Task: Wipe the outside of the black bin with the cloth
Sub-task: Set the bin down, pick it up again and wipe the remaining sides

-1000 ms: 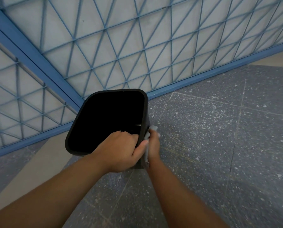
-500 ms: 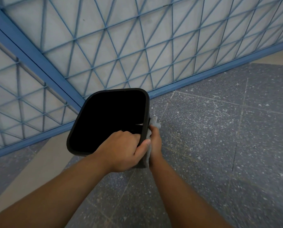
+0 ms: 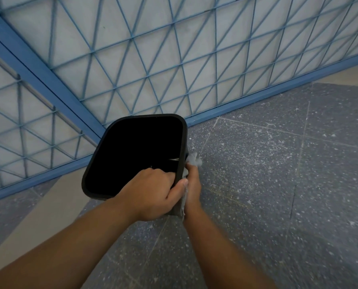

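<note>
My left hand (image 3: 153,190) grips the near right corner of the black rectangular plastic bin (image 3: 94,180), fingers curled over the rim into the dark inside and thumb on the outer wall, so the bin hangs tilted above the grey speckled stone floor (image 3: 278,184), just in front of the blue metal lattice fence (image 3: 174,65). My right hand (image 3: 192,184) presses the crumpled pale grey cloth (image 3: 194,160) flat against the bin's right outer wall; how its fingers lie I cannot tell from here, since the cloth and wall hide most of them, though it plainly bears on the cloth. Compared with 1 second ago, the cloth has crept further up the right wall toward the far corner, with its top bunching above my knuckles, while the left hand's hold has stayed put. I read that as 1 stroke along this side under way, with the other 3 outer walls likely left to do. No brand, label or readable writing shows on the bin, the cloth or the fence
</note>
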Action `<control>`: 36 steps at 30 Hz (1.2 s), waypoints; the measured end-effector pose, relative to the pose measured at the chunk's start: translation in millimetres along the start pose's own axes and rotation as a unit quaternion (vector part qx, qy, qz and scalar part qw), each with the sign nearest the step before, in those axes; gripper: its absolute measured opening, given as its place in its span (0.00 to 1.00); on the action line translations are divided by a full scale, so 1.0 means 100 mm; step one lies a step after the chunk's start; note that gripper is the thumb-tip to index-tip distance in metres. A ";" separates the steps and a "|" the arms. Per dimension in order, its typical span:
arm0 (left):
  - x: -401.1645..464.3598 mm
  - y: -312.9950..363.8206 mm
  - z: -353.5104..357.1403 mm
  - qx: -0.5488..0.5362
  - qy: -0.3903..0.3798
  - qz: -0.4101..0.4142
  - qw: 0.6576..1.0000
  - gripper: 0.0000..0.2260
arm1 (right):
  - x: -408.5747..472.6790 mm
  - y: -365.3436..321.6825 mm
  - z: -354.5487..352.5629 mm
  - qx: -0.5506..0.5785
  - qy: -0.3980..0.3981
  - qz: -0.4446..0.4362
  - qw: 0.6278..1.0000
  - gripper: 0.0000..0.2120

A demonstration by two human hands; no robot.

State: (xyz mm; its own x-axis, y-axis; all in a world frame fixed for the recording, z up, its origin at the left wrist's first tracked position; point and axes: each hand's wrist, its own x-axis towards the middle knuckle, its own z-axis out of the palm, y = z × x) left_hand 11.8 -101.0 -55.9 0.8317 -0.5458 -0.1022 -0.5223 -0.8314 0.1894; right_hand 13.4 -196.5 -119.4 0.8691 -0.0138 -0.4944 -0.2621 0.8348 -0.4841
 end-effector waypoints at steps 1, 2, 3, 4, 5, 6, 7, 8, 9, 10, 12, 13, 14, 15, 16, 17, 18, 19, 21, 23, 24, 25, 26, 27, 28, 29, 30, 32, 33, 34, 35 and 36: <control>0.00 0.01 0.00 0.006 0.006 0.003 1.000 0.21 | 0.03 -0.03 0.00 0.006 0.001 0.006 1.000 0.19; 0.01 0.01 -0.01 0.010 0.010 0.006 1.000 0.20 | 0.08 -0.05 -0.01 0.015 0.010 0.016 1.000 0.17; 0.01 0.02 -0.01 0.012 0.012 0.008 1.000 0.20 | 0.12 -0.08 -0.02 0.006 0.027 0.028 0.999 0.17; 0.01 0.02 -0.01 0.016 0.014 0.010 1.000 0.20 | 0.13 -0.10 -0.01 -0.007 0.043 0.027 0.999 0.17; 0.01 0.02 -0.01 0.019 0.013 0.011 1.000 0.20 | 0.13 -0.08 -0.01 -0.017 0.052 0.017 0.998 0.17; 0.00 0.02 -0.01 0.020 0.010 0.012 1.000 0.20 | 0.11 -0.02 -0.03 -0.031 0.053 0.008 0.998 0.16; 0.00 0.01 -0.01 0.019 0.010 0.012 1.000 0.20 | 0.09 0.04 -0.04 -0.044 0.046 0.003 0.998 0.16; 0.00 0.01 -0.01 0.018 0.010 0.012 1.000 0.20 | 0.04 0.07 -0.04 -0.047 0.035 0.004 0.998 0.16; 0.00 0.01 -0.01 0.018 0.009 0.010 1.000 0.20 | 0.02 0.07 -0.03 -0.034 0.028 0.008 0.999 0.16; 0.00 0.01 -0.01 0.019 0.006 0.008 1.000 0.20 | 0.04 0.05 -0.03 -0.018 0.030 0.014 0.999 0.16; 0.01 0.01 -0.01 0.020 0.003 0.005 1.000 0.22 | 0.12 0.00 -0.02 -0.007 0.059 0.023 0.998 0.13; 0.01 0.01 -0.01 0.018 0.004 0.004 1.000 0.21 | 0.13 -0.03 -0.01 -0.011 0.072 0.024 0.997 0.12; 0.01 0.01 -0.01 0.017 0.005 0.002 1.000 0.21 | 0.14 -0.02 0.00 -0.024 0.073 0.017 0.997 0.12; 0.01 0.01 -0.01 0.016 0.004 0.002 1.000 0.21 | 0.14 -0.01 -0.01 -0.046 0.071 0.005 0.996 0.13; 0.01 0.01 -0.01 0.013 0.001 0.003 1.000 0.21 | 0.12 0.01 0.00 -0.063 0.064 -0.004 0.996 0.15; 0.00 0.01 -0.01 0.007 -0.003 0.002 1.000 0.21 | 0.09 0.02 0.01 -0.069 0.050 -0.005 0.996 0.17; 0.00 0.01 -0.02 0.002 -0.006 0.001 1.000 0.21 | 0.07 0.00 0.01 -0.060 0.037 0.002 0.998 0.18; 0.00 0.01 -0.02 0.004 -0.006 0.003 1.000 0.21 | 0.08 -0.02 0.02 -0.041 0.032 0.011 0.999 0.19; 0.00 0.01 -0.03 0.013 -0.002 0.008 1.000 0.20 | 0.14 -0.08 0.03 -0.007 0.050 0.039 0.998 0.16; 0.00 0.01 -0.03 0.013 -0.001 0.006 1.000 0.21 | 0.15 -0.09 0.03 -0.024 0.069 0.040 0.997 0.12; 0.00 0.01 -0.02 0.014 -0.003 0.003 1.000 0.21 | 0.14 -0.05 0.03 -0.043 0.067 0.014 0.997 0.11; -0.01 0.00 -0.02 0.012 -0.004 0.000 1.000 0.21 | 0.11 -0.01 0.03 -0.057 0.057 -0.009 0.997 0.10; -0.01 -0.01 -0.01 0.009 -0.006 -0.001 1.000 0.21 | 0.09 0.02 0.02 -0.060 0.046 -0.019 0.997 0.12; 0.00 -0.02 -0.01 0.009 -0.008 -0.002 1.000 0.21 | 0.07 0.03 0.01 -0.044 0.030 -0.013 0.999 0.15; 0.00 -0.01 -0.01 0.012 -0.008 -0.001 1.000 0.21 | 0.07 0.00 0.01 -0.011 0.014 0.001 1.000 0.16; 0.00 -0.01 -0.01 0.015 -0.007 0.000 1.000 0.21 | 0.10 -0.03 0.02 0.014 0.014 0.018 1.000 0.15; 0.00 0.00 -0.01 0.017 -0.006 0.000 1.000 0.21 | 0.13 -0.06 0.01 0.021 0.026 0.038 0.999 0.14; 0.01 -0.01 -0.01 0.019 -0.004 0.001 1.000 0.21 | 0.13 -0.06 0.00 -0.018 0.036 0.043 0.998 0.13; 0.00 -0.02 -0.01 0.017 -0.005 0.001 1.000 0.21 | 0.09 -0.03 0.00 -0.030 0.023 0.022 0.999 0.15; 0.00 -0.02 -0.01 0.014 -0.009 0.002 1.000 0.21 | 0.06 0.03 -0.01 -0.026 0.007 0.000 1.000 0.16; 0.00 -0.02 -0.01 0.011 -0.013 0.004 1.000 0.21 | 0.02 0.08 -0.02 -0.027 -0.005 -0.017 0.999 0.17; 0.00 -0.02 -0.02 0.009 -0.015 0.006 1.000 0.20 | -0.01 0.11 -0.04 -0.033 -0.012 -0.029 0.999 0.16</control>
State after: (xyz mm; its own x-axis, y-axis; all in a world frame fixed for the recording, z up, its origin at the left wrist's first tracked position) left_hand 13.5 -99.4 -54.5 0.8198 -0.5580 -0.1289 -0.5353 -0.8266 0.1738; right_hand 7.8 -189.7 -126.5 0.8934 -0.0464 -0.4469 -0.2375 0.7955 -0.5574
